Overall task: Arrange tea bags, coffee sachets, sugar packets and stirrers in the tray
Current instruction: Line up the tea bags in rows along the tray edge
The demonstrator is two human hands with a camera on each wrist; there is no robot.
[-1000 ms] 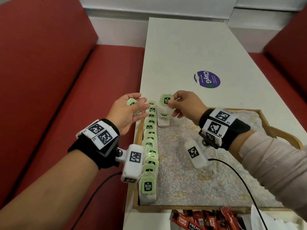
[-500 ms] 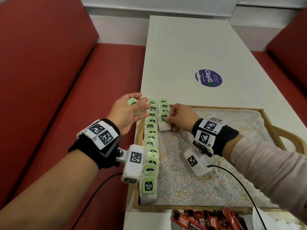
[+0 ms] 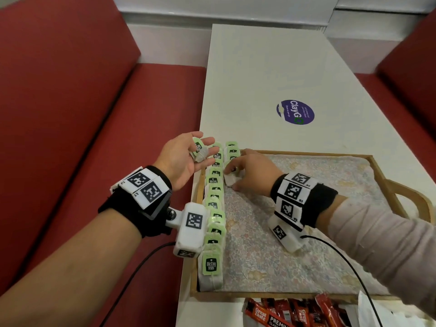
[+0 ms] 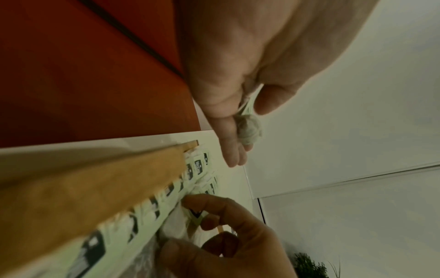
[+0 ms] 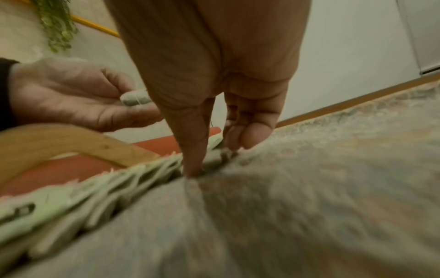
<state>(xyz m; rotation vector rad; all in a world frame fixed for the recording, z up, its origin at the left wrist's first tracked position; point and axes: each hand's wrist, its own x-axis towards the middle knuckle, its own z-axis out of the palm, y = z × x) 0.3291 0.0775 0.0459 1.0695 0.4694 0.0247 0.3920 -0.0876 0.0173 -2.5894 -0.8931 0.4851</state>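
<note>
A wooden tray (image 3: pixel 306 153) lined with floral cloth lies on the white table. A long row of green-tagged tea bags (image 3: pixel 214 208) runs along its left wall, and a short second row (image 3: pixel 233 149) starts at the far end. My right hand (image 3: pixel 232 178) is down in the tray, thumb and fingers pinching a tea bag (image 3: pixel 229 181) at the near end of that second row. My left hand (image 3: pixel 205 143) hovers palm-up just left of the tray, thumb and fingers holding another tea bag (image 3: pixel 199 151), which also shows in the left wrist view (image 4: pixel 248 129).
Red coffee sachets (image 3: pixel 283 312) and white packets (image 3: pixel 370 310) lie on the table in front of the tray's near edge. A purple sticker (image 3: pixel 295 112) marks the table beyond the tray. A red bench seat (image 3: pixel 118 138) runs along the table's left side. The tray's right handle (image 3: pixel 410 197) sticks out.
My right hand has come down with its tea bag from above the tray's far left corner onto the cloth, at the second row. The left hand has hardly moved.
</note>
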